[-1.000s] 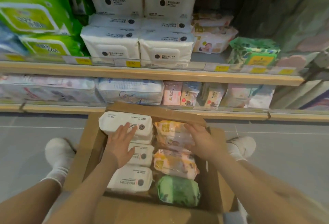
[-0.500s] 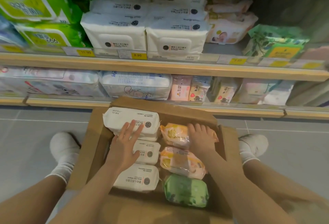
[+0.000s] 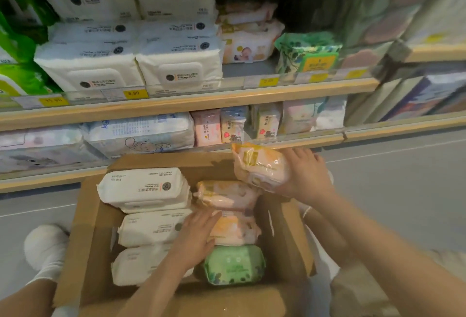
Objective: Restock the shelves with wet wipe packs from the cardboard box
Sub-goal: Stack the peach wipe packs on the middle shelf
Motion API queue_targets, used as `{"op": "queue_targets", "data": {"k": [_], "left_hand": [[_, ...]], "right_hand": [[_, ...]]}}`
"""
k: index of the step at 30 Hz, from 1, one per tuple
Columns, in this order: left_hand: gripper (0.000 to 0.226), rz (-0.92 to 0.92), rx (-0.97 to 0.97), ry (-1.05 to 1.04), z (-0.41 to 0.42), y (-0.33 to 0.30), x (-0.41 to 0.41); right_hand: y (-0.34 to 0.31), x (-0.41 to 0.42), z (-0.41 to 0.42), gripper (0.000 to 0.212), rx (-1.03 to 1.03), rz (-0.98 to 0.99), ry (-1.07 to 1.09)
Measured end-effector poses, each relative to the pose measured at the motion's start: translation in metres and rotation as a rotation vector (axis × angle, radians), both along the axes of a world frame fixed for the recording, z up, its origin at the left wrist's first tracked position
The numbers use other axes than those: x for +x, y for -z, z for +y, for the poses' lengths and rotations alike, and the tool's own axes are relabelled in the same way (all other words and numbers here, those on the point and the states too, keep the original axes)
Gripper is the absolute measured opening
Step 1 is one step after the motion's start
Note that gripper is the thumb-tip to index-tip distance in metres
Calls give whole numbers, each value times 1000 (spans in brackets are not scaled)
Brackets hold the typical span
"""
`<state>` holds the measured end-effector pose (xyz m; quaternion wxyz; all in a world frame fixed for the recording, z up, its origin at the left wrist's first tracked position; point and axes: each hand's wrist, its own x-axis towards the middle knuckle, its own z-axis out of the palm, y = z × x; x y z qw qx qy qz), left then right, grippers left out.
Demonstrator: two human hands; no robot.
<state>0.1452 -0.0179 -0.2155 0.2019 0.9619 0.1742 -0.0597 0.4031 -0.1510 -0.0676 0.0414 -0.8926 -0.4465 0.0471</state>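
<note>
Orange wipe pack [image 3: 261,166] sits held in the right hand's [image 3: 306,178] grip; left hand [image 3: 195,237] lies flat, fingers straight.

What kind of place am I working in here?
Most likely a shop aisle: yellow price tags line the shelf edge, stacked white wipe packs face outward above, and an open cardboard box of stock sits on the floor.

A grey tiled floor [image 3: 393,178] with thin pale grout lines fills the right and lower left of the frame. Light wooden shelf boards [image 3: 191,104] run across the upper half, their front edges carrying clear plastic strips with yellow price labels [image 3: 133,93]. The lighting is dim and soft, darkest in the upper middle recess.
</note>
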Motion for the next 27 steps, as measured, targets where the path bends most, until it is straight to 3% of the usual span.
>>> {"op": "queue_targets", "data": {"k": [4, 14, 21, 27], "left_hand": [[85, 63, 76, 81, 7, 14, 45], [89, 231, 260, 26, 43, 36, 116], [77, 149, 266, 102, 42, 47, 113], [62, 65, 292, 104, 36, 2, 108]], "right_hand": [[19, 19, -24, 81, 7, 59, 141], [43, 53, -19, 78, 50, 190, 288], [50, 59, -18, 78, 77, 228, 308], [37, 62, -22, 82, 46, 171, 270]]}}
